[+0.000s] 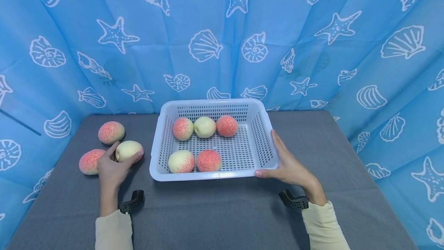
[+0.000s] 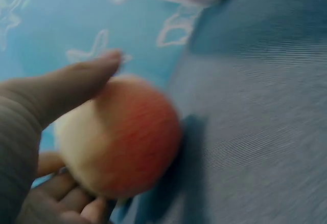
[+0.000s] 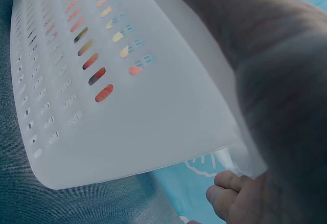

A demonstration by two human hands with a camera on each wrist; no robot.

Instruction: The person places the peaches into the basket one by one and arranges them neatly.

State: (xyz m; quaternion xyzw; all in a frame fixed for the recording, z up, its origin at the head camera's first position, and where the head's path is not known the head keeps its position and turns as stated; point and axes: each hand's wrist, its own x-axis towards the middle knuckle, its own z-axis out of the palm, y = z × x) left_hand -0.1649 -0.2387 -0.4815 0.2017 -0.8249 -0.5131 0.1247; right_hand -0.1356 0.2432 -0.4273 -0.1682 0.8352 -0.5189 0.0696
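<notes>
My left hand [image 1: 113, 168] grips a pale peach [image 1: 129, 151], thumb on one side and fingers on the other; the left wrist view shows the red-blushed side of this peach [image 2: 130, 137] close up. Two more peaches lie left of it: one pink and yellow [image 1: 111, 132] behind, one redder [image 1: 91, 161] beside the fingers. At the middle stands a white perforated basket [image 1: 222, 174] with several peaches in two rows inside. My right hand [image 1: 290, 167] holds the basket's right front corner, thumb over the front rim and fingers along the right side.
A grey cloth [image 1: 222, 215] covers the table. Behind and at both sides hangs a blue curtain [image 1: 229, 68] with white shell and starfish prints. Black wrist mounts sit on the left wrist [image 1: 132, 201] and the right wrist [image 1: 293, 200].
</notes>
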